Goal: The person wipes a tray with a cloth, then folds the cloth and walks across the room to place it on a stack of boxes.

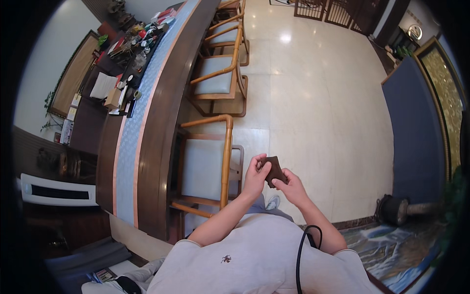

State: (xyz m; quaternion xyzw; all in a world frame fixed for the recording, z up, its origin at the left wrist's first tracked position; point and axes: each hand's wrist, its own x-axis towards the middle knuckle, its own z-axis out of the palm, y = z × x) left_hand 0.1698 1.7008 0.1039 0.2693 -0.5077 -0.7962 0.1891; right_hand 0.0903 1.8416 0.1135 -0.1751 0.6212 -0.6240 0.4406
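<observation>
A small flat dark brown object [274, 171], perhaps a wallet or folded cloth, is held in front of my body above the tiled floor. My left hand [258, 174] grips its left side, the thumb lying across its face. On its lower right side, my right hand [290, 185] pinches it between thumb and fingers. Both hands touch the object at once and partly cover it. The nearest wooden armchair [227, 158], with a pale blue seat, stands just left of my hands.
Along the left runs a long dark wooden table [156, 154] with a blue runner [128, 158] and crowded tea ware. More chairs [216, 75] line its side. A dark blue panel [415, 132] and a dark metal vessel [393, 210] stand right. Pale floor tiles [312, 110] lie between.
</observation>
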